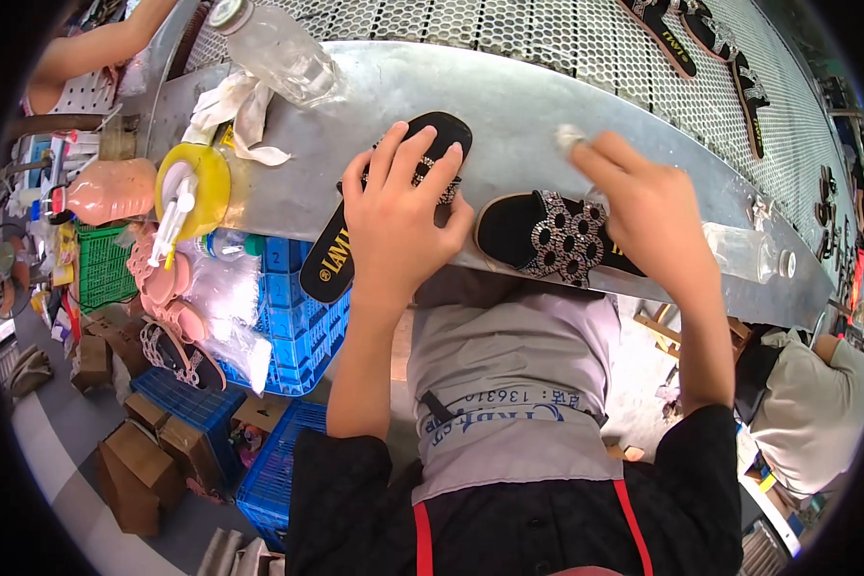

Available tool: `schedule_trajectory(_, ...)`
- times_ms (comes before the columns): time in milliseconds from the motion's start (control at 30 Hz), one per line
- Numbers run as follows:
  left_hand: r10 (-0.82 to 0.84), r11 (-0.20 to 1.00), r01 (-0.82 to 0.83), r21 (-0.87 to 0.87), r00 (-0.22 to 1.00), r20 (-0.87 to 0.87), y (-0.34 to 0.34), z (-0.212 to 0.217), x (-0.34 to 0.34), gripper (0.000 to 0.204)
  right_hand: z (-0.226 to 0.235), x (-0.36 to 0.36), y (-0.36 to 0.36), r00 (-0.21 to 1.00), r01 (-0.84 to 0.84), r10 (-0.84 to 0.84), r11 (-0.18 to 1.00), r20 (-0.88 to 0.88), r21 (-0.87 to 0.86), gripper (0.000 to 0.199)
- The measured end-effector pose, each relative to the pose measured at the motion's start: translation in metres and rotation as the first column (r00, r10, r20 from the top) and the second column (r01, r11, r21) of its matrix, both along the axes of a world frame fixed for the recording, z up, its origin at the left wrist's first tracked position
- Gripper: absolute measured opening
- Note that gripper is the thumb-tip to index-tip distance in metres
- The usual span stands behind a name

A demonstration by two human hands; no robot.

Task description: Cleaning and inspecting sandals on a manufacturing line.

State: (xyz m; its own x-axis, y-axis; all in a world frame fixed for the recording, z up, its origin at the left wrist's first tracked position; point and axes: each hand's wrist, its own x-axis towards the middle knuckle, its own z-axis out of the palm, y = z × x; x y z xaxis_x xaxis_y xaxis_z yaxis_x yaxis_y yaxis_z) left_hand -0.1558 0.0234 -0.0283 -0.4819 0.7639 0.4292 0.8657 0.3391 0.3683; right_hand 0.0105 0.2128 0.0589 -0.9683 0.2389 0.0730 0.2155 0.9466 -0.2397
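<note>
My left hand (398, 202) is closed over a black slide sandal (328, 252) with a beaded strap, its fingers across the strap. The sandal lies tilted, its heel out past the near edge of the metal bench. Between thumb and fingertips my right hand (648, 206) pinches a small white wad (568, 136), slightly blurred, perhaps cotton or cloth. Under that hand a second slide sandal (568, 235) lies sideways at the bench edge, its openwork strap set with shiny stones; my wrist covers part of its heel end.
Clear bottles stand or lie on the bench (374, 82), one at the far left (283, 58), one at right (744, 252). A white cloth (238, 115) and a yellow tape roll (206, 197) sit left. Behind runs a mesh conveyor (547, 38) carrying sandals. Blue crates (298, 326) stand below; other people work at both sides.
</note>
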Motion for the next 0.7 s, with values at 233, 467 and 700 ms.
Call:
schedule_trajectory(233, -0.033, 0.995, 0.031, -0.095, 0.999, -0.014, 0.003, 0.016, 0.001, 0.05, -0.008, 0.088, -0.044, 0.974, 0.101, -0.141, 0.97, -0.175, -0.223, 0.046)
schedule_trajectory(467, 0.018, 0.918, -0.045, -0.395, 0.997, -0.071, 0.019, 0.034, 0.008, 0.056, -0.039, 0.128, -0.078, 0.967, 0.067, -0.161, 0.908, -0.197, -0.413, 0.044)
schedule_trajectory(700, -0.064, 0.934, 0.003, -0.358, 0.985, -0.159, 0.012, 0.024, 0.009, 0.049, -0.042, 0.154, -0.07, 0.95, 0.084, -0.203, 0.898, -0.237, -0.431, 0.042)
